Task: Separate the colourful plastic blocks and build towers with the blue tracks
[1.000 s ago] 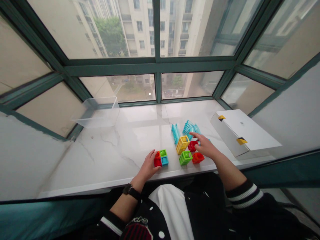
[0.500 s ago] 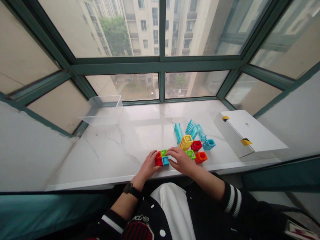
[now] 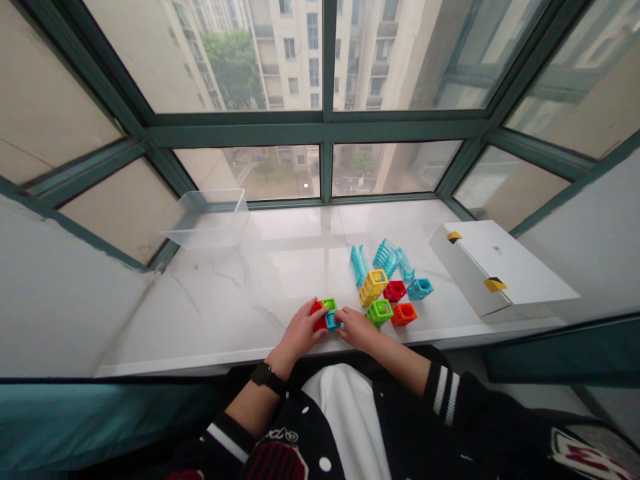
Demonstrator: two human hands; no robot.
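Note:
My left hand (image 3: 299,331) is closed around the left side of a small cluster of toy building blocks near the front edge of the sill. In that cluster a red block (image 3: 318,323) is partly covered by my fingers, a green block (image 3: 329,305) sits at the back, and a blue block (image 3: 331,321) is at the front right. My right hand (image 3: 356,328) has its fingers bent together against the right side of the blue block; its fingertips are partly hidden. Just beyond that hand stand a loose green block (image 3: 379,312) and an orange block (image 3: 404,314).
Behind these are a yellow block piece (image 3: 374,287), another red block (image 3: 395,291), a second blue block (image 3: 420,289) and clear blue track pieces (image 3: 387,256). A transparent bin (image 3: 210,237) stands back left, a white box (image 3: 505,267) at right. Windows border the marble sill (image 3: 210,313).
My right hand has moved slightly down and drawn its fingers in against the blue block, uncovering the loose green block. My left thumb and fingers have closed further over the red block.

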